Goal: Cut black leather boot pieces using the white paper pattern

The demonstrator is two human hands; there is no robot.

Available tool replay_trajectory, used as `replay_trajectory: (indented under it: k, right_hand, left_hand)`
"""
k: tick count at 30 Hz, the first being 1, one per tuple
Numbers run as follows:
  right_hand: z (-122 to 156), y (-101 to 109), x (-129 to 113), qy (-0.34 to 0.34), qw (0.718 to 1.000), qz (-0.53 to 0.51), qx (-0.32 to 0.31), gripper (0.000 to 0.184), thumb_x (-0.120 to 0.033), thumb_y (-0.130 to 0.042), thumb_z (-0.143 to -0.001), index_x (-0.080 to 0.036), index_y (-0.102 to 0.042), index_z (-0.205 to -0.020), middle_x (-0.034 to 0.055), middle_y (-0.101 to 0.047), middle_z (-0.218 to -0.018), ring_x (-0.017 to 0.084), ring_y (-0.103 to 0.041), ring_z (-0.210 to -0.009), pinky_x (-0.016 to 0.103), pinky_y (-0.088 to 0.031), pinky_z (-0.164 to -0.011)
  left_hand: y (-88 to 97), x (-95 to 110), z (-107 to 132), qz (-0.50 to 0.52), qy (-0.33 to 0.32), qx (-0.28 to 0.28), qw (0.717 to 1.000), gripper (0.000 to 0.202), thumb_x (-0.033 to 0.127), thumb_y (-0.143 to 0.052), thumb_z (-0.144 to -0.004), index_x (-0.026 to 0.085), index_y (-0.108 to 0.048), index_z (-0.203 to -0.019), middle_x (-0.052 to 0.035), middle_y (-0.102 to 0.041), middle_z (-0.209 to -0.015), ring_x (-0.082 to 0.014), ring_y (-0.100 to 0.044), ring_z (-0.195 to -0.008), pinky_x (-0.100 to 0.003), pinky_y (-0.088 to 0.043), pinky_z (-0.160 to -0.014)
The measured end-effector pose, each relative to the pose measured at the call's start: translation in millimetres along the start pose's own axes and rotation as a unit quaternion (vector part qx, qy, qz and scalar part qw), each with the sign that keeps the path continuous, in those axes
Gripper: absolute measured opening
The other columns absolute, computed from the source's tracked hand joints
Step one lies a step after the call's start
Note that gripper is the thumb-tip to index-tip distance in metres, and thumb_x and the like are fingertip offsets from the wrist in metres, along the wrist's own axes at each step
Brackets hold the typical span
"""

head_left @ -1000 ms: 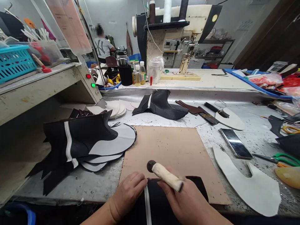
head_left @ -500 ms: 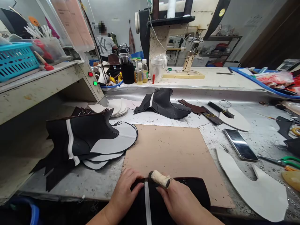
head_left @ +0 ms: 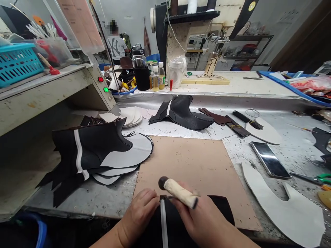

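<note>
My right hand [head_left: 204, 220] grips a small hammer [head_left: 178, 192] with a cloth-wrapped handle; its dark round head sits raised just above the top edge of a black leather boot upper [head_left: 214, 210]. That upper has a white centre stripe [head_left: 163, 220] and lies on the near edge of a brown cardboard mat [head_left: 188, 162]. My left hand [head_left: 138, 215] is closed, pinching the upper's top edge just left of the stripe.
A stack of black-and-white uppers [head_left: 95, 151] lies at the left. Another black upper [head_left: 183, 113] lies beyond the mat. A phone [head_left: 270, 160], white cut pieces [head_left: 287, 206], scissors [head_left: 318, 179] and leather strips lie at right. A sewing machine [head_left: 207, 27] stands behind; a person works far back.
The hammer came down onto the upper's top edge half a second ago and has risen again. My left hand keeps pinching the edge. The view drifted slightly.
</note>
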State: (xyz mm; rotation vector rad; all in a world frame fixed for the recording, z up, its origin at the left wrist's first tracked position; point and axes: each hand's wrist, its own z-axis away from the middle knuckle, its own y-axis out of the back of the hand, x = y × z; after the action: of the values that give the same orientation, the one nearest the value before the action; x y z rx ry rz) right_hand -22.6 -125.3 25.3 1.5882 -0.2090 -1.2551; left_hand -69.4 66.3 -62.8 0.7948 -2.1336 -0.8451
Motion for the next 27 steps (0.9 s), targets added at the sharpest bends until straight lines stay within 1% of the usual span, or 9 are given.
replay_trajectory:
  k: [2, 6, 11, 16, 18, 21, 22, 25, 27]
  right_hand:
    - [-2, -2, -2, 0.004, 1.0, -0.007, 0.005, 0.024, -0.023, -0.038, -0.091, -0.022, -0.053, -0.11, 0.005, -0.066, -0.089, 0.019, -0.062, -0.07, 0.026, -0.04, -0.059]
    - [-5, 1, -7, -0.012, 0.998, 0.011, -0.068, 0.017, -0.024, -0.039, -0.092, -0.023, -0.056, -0.09, 0.0016, -0.066, -0.08, 0.018, -0.062, -0.071, 0.025, -0.039, -0.06]
    - [-9, 5, -16, 0.01, 1.0, -0.012, -0.017, 0.017, -0.024, -0.04, -0.091, -0.022, -0.054, -0.102, 0.0051, -0.065, -0.091, 0.019, -0.062, -0.075, 0.026, -0.041, -0.064]
    - [-15, 5, -19, -0.011, 0.997, 0.006, -0.077, 0.015, -0.022, -0.043, -0.089, -0.021, -0.058, -0.092, 0.0035, -0.065, -0.078, 0.018, -0.062, -0.068, 0.025, -0.042, -0.063]
    - [-15, 8, -21, 0.006, 0.999, 0.002, -0.054, 0.015, -0.023, -0.045, -0.089, -0.022, -0.058, -0.096, 0.0037, -0.066, -0.082, 0.018, -0.062, -0.07, 0.025, -0.043, -0.064]
    - [-13, 6, -20, 0.033, 0.999, -0.023, 0.02, 0.02, -0.024, -0.043, -0.09, -0.021, -0.055, -0.106, 0.0064, -0.065, -0.095, 0.018, -0.063, -0.078, 0.025, -0.044, -0.066]
    - [-13, 4, -18, 0.031, 0.999, -0.024, 0.019, 0.02, -0.023, -0.041, -0.091, -0.02, -0.055, -0.106, 0.0066, -0.066, -0.094, 0.018, -0.063, -0.078, 0.024, -0.043, -0.065]
    - [-13, 1, -12, 0.002, 0.999, 0.015, -0.052, 0.016, -0.021, -0.041, -0.09, -0.02, -0.057, -0.094, 0.0041, -0.066, -0.078, 0.018, -0.062, -0.067, 0.024, -0.04, -0.057]
    - [-13, 4, -12, -0.003, 0.997, 0.034, -0.064, 0.014, -0.022, -0.044, -0.089, -0.021, -0.058, -0.092, 0.003, -0.066, -0.075, 0.018, -0.061, -0.064, 0.024, -0.038, -0.055]
  left_hand:
    - [0.0, 0, 0, -0.002, 0.001, -0.007, 1.0, 0.015, 0.014, -0.042, -0.092, 0.017, -0.055, -0.087, -0.0031, -0.06, -0.078, -0.0142, -0.055, -0.073, -0.026, -0.05, -0.066]
    - [-1.4, 2, 1, -0.012, 0.016, 0.003, 1.0, 0.013, 0.013, -0.042, -0.092, 0.017, -0.055, -0.09, -0.0028, -0.06, -0.077, -0.0141, -0.055, -0.072, -0.026, -0.049, -0.065]
    - [-5.7, 2, 7, -0.009, 0.067, 0.021, 0.997, 0.004, 0.016, -0.05, -0.089, 0.019, -0.053, -0.089, -0.0014, -0.058, -0.077, -0.0154, -0.053, -0.073, -0.028, -0.047, -0.068]
    - [-9.3, 0, 13, -0.011, 0.126, 0.054, 0.99, 0.012, 0.025, -0.055, -0.088, 0.019, -0.048, -0.08, 0.0006, -0.053, -0.071, -0.0147, -0.049, -0.068, -0.027, -0.042, -0.062]
    - [-9.8, 0, 14, -0.013, 0.124, 0.056, 0.991, 0.014, 0.025, -0.055, -0.088, 0.019, -0.048, -0.078, 0.0011, -0.052, -0.07, -0.0145, -0.048, -0.067, -0.027, -0.042, -0.063]
    - [-9.8, 1, 15, -0.019, 0.126, 0.062, 0.99, 0.018, 0.025, -0.055, -0.087, 0.019, -0.046, -0.073, 0.0018, -0.051, -0.068, -0.0141, -0.047, -0.066, -0.026, -0.041, -0.063]
    - [-9.6, 1, 16, -0.021, 0.127, 0.064, 0.99, 0.019, 0.025, -0.055, -0.087, 0.019, -0.046, -0.072, 0.0019, -0.05, -0.068, -0.0139, -0.046, -0.066, -0.026, -0.04, -0.062]
    - [-9.1, 0, 16, -0.019, 0.132, 0.067, 0.989, 0.022, 0.03, -0.056, -0.087, 0.019, -0.046, -0.07, 0.0021, -0.05, -0.067, -0.0137, -0.046, -0.064, -0.025, -0.04, -0.06]
    - [-8.8, -1, 14, -0.019, 0.138, 0.071, 0.988, 0.024, 0.033, -0.057, -0.086, 0.02, -0.045, -0.07, 0.0022, -0.05, -0.066, -0.0138, -0.047, -0.064, -0.025, -0.04, -0.059]
